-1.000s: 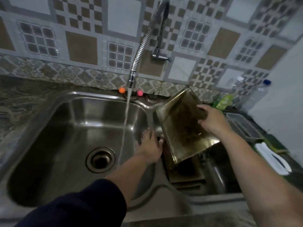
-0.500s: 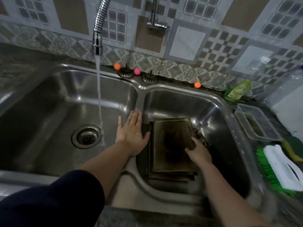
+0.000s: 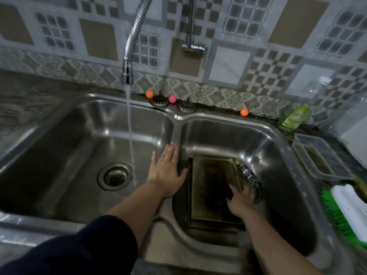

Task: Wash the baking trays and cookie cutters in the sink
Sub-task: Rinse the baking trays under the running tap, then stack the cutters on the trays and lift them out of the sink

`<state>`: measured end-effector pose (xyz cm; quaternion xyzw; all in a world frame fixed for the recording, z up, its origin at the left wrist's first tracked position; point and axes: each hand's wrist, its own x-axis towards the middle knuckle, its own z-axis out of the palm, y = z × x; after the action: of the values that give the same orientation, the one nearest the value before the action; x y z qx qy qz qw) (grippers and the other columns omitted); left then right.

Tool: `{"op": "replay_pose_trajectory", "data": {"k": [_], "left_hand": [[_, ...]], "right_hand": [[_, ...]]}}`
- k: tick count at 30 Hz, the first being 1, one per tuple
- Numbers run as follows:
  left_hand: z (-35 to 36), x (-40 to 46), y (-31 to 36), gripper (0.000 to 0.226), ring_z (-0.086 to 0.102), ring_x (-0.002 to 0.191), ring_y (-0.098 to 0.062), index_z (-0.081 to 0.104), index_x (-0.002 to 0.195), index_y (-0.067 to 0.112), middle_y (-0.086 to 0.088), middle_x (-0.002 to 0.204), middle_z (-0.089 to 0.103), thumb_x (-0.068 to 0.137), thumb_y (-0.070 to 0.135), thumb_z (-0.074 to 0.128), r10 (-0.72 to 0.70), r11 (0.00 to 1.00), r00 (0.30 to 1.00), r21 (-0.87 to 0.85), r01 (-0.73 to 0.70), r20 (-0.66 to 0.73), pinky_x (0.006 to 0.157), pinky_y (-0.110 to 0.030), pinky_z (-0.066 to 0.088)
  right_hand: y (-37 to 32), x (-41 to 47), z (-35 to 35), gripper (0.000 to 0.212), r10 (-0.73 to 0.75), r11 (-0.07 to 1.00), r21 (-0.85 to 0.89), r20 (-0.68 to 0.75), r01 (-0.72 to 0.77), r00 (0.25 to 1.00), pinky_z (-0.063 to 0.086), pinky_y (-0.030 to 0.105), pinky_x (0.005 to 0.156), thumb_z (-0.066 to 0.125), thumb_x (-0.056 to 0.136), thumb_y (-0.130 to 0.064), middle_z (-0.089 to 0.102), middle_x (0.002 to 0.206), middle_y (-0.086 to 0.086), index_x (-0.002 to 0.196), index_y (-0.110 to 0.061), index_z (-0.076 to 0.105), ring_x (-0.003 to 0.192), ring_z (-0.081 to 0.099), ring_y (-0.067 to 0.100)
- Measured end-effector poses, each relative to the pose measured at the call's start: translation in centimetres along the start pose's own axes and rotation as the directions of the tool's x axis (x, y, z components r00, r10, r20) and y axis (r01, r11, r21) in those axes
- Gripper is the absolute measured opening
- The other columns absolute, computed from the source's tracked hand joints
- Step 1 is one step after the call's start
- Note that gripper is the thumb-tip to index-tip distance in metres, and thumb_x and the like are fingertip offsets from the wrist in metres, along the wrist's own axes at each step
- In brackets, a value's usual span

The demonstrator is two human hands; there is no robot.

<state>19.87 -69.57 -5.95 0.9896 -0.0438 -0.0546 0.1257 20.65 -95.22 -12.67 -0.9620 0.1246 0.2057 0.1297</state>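
Fingers point(image 3: 168, 153) of my left hand point(image 3: 165, 171) lie straight and flat, palm down on the divider of the sink point(image 3: 174, 124), holding nothing. Right hand point(image 3: 239, 203) is down in the right basin at the right edge of the trays point(image 3: 212, 187); its fingers curl toward the cutters point(image 3: 250, 179), but I cannot tell whether they grip anything. Trays sit stacked flat on the right basin floor, cutters just beside their right edge. Tap point(image 3: 128, 72) runs water into the left basin, near the drain point(image 3: 115, 176). On the counter's right edge: green bottle point(image 3: 294, 118), label blurred, unreadable; clear tub point(image 3: 319, 155); green brush point(image 3: 347, 213) at the near right corner. No readable writing anywhere.
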Motion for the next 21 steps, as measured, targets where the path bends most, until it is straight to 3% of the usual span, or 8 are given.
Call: {"op": "replay_pose_trajectory", "data": {"k": [3,6,8,10,14,16,18,21], "left_hand": [[-0.9,-0.4,-0.3,0.068,-0.013,0.147,-0.014,-0.006,0.153,0.015,0.0,0.161,-0.013,0.1,0.048,0.02,0.036,0.999,0.999,0.027,-0.037,0.018,0.119,-0.043,-0.009],[-4.1,0.4,-1.3,0.061,0.004,0.149,-0.013,0.012,0.154,0.017,0.002,0.161,0.009,0.099,0.038,0.029,0.119,0.992,0.965,0.063,-0.107,-0.235,0.12,-0.04,0.001],[-7.9,1.2,-1.9,0.059,0.026,0.144,-0.017,0.034,0.148,0.017,0.0,0.155,0.031,0.091,0.031,0.04,0.206,0.977,0.859,0.139,-0.158,-0.468,0.118,-0.04,0.014],[-12.5,2.1,-2.2,0.057,0.036,0.14,-0.019,0.047,0.139,0.017,-0.002,0.149,0.042,0.083,0.027,0.044,0.305,0.948,0.74,0.268,-0.173,-0.599,0.114,-0.044,0.024],[-21.7,2.9,-2.3,0.061,0.015,0.147,-0.02,0.031,0.148,0.02,-0.002,0.158,0.024,0.088,0.028,0.038,0.396,0.902,0.575,0.421,-0.097,-0.715,0.117,-0.05,0.012],[-24.5,3.2,-2.8,0.06,0.01,0.148,-0.021,0.017,0.152,0.026,0.0,0.16,0.014,0.094,0.03,0.036,0.272,0.957,0.566,0.283,-0.071,-0.778,0.118,-0.05,0.012],[-26.1,3.4,-3.5,0.061,0.027,0.142,-0.023,0.008,0.153,0.031,0.0,0.16,0.015,0.099,0.034,0.037,0.093,0.994,0.576,0.047,-0.094,-0.812,0.109,-0.049,0.032],[-25.9,3.9,-4.4,0.061,0.06,0.094,-0.016,-0.005,0.149,0.045,0.001,0.138,0.046,0.101,0.044,0.032,-0.003,0.946,0.616,-0.202,-0.254,-0.787,0.071,-0.04,0.053]], "right_hand": [[-1.3,-0.4,-0.9,0.065,-0.027,0.997,-0.066,0.018,0.028,0.999,0.018,0.049,0.116,0.042,0.097,-0.044,-0.011,0.158,0.01,0.151,-0.039,0.008,0.144,0.0,0.037],[-4.5,-0.4,-3.4,0.061,-0.131,0.991,-0.031,-0.017,0.131,0.991,0.012,0.047,0.118,0.036,0.099,-0.047,-0.014,0.159,0.007,0.152,-0.038,0.007,0.146,-0.003,0.034],[-7.1,0.0,-5.6,0.06,-0.203,0.979,-0.02,-0.072,0.202,0.976,0.011,0.045,0.118,0.035,0.099,-0.048,-0.012,0.16,0.007,0.152,-0.036,0.009,0.146,-0.003,0.034],[-9.9,0.6,-8.0,0.06,-0.25,0.967,0.009,-0.13,0.253,0.959,0.014,0.045,0.118,0.034,0.099,-0.049,-0.01,0.16,0.007,0.152,-0.037,0.008,0.146,-0.001,0.034],[-16.0,2.2,-14.1,0.059,-0.32,0.924,0.128,-0.264,0.361,0.91,0.018,0.045,0.117,0.033,0.1,-0.046,0.0,0.161,0.01,0.153,-0.031,0.01,0.147,0.004,0.034],[-18.1,2.9,-16.6,0.06,-0.363,0.878,0.177,-0.356,0.444,0.861,0.018,0.044,0.117,0.037,0.101,-0.04,0.005,0.161,0.009,0.153,-0.028,0.01,0.147,0.008,0.032],[-20.0,3.6,-18.7,0.061,-0.396,0.801,0.249,-0.459,0.544,0.795,0.017,0.045,0.118,0.038,0.1,-0.039,0.008,0.161,0.007,0.153,-0.025,0.011,0.147,0.011,0.029],[-22.7,4.4,-21.5,0.062,-0.389,0.689,0.324,-0.589,0.648,0.708,0.02,0.048,0.117,0.037,0.1,-0.043,0.016,0.16,0.002,0.153,-0.029,0.009,0.146,0.018,0.025]]}}
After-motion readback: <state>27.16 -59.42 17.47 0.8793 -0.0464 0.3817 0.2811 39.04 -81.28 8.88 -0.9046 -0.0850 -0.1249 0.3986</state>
